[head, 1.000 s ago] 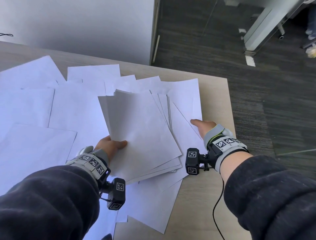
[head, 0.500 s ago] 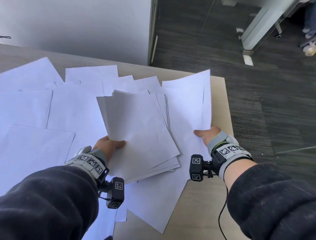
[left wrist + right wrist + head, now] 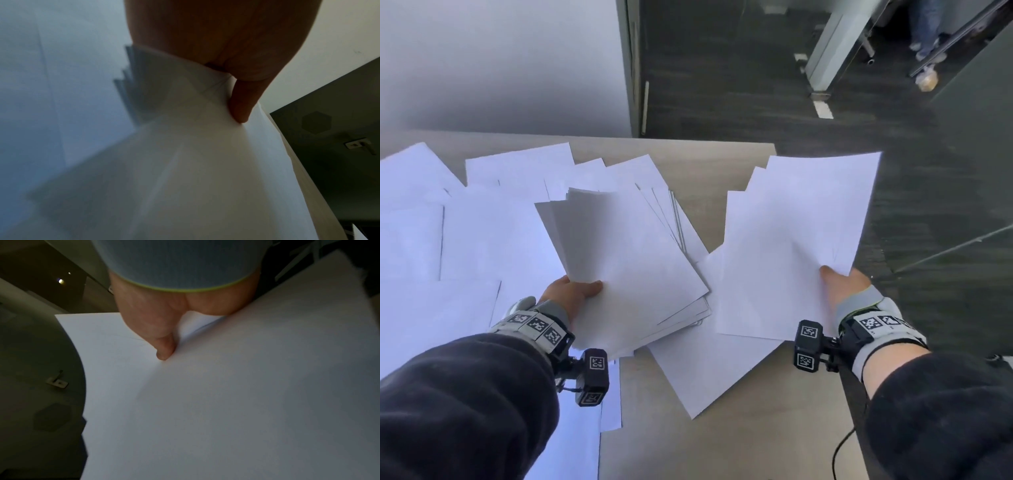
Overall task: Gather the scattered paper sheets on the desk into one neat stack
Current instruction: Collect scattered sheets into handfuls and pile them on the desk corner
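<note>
Two hands gathering scattered white paper sheets on a surface (image 3: 722, 164).
Left hand (image 3: 571, 294) grips a fanned stack (image 3: 626, 267); right hand (image 3: 844, 286) pinches lifted sheets (image 3: 798, 246). Many loose sheets (image 3: 448, 240) remain left.

Head view: bright, cool daylight, bluish cast on the scattered white paper sheets (image 3: 482, 240); soft shadows under the fanned white paper stack (image 3: 626, 260); bowed straight lines at frame edges. Wrist views: dim, noisy, soft-focused; motion smear along stack edges (image 3: 131, 84); dark backgrounds.
</note>
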Motion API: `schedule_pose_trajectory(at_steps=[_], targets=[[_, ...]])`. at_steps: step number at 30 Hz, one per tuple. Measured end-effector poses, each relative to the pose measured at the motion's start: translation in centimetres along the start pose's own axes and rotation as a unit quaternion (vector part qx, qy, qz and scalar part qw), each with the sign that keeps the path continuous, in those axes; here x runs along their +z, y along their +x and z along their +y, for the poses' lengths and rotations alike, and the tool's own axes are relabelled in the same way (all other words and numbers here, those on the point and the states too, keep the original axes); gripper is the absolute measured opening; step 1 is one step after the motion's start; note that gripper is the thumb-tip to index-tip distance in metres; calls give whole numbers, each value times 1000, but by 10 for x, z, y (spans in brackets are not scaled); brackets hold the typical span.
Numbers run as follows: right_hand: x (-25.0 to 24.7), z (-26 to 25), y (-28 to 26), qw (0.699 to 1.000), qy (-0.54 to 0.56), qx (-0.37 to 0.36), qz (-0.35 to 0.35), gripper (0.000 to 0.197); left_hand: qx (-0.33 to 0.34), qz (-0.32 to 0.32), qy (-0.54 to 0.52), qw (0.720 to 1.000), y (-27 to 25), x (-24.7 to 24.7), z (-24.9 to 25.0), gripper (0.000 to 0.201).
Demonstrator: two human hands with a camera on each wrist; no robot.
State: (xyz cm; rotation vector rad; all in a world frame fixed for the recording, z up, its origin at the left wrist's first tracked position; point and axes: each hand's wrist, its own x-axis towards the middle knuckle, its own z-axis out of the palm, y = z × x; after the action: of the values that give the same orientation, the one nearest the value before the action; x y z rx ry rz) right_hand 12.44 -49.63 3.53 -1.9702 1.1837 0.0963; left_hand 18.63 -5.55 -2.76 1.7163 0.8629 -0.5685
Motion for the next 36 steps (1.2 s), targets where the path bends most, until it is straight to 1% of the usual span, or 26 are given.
schedule_pose_trajectory(at_steps=[2, 6, 9, 10, 13, 17, 20, 22, 23, 25, 26, 28, 29, 31, 33, 34, 35, 36], targets=[[-8, 10, -5, 999, 24, -24, 2, 21, 18, 7, 32, 999, -4, -1, 6, 32], [-18, 23, -13, 998, 22, -37, -42, 12, 45, 18, 55, 997, -7, -10, 25, 32], [-18, 31, -16, 996, 30, -43, -77, 24, 58, 26, 51, 997, -10, -17, 32, 35], [-18, 33, -16, 995, 29, -46, -85, 25, 60, 25, 55, 996, -11, -19, 34, 34], [-16, 33, -20, 992, 28, -61, -107, 20, 62, 31, 62, 996, -13, -30, 35, 32], [-14, 30, -25, 987, 10, -73, -142, 19, 71, 82, 61, 992, -15, -50, 40, 32], [-9, 25, -30, 984, 14, -77, -160, 9, 69, 91, 60, 992, -23, -55, 42, 30], [-2, 17, -35, 982, 27, -81, -168, 4, 67, 63, 84, 992, -32, -52, 41, 24], [2, 13, -37, 982, 35, -83, -168, 7, 60, 40, 103, 992, -35, -50, 38, 24], [12, 1, -42, 980, 46, -93, -170, 13, 46, 1, 134, 990, -43, -43, 29, 31], [19, -4, -43, 980, 48, -101, -168, 13, 47, -13, 166, 985, -48, -39, 23, 31], [29, -13, -46, 980, 37, -112, -158, 3, 48, -32, 261, 964, -54, -27, 13, 35], [35, -18, -47, 981, 25, -115, -151, 6, 40, -43, 269, 961, -54, -22, 9, 38], [48, -25, -51, 982, 14, -116, -148, 10, 26, -102, 238, 966, -55, -15, 4, 42], [60, -32, -57, 982, 11, -122, -146, 8, 6, -111, 200, 973, -52, -15, -1, 58], [65, -35, -60, 981, 11, -125, -146, 8, 2, -111, 180, 977, -55, -14, -3, 61], [72, -36, -62, 981, 11, -128, -144, 8, 6, -119, 183, 976, -55, -16, -7, 60], [76, -36, -63, 981, 16, -132, -139, 8, 23, -139, 203, 969, -61, -15, -9, 54]])
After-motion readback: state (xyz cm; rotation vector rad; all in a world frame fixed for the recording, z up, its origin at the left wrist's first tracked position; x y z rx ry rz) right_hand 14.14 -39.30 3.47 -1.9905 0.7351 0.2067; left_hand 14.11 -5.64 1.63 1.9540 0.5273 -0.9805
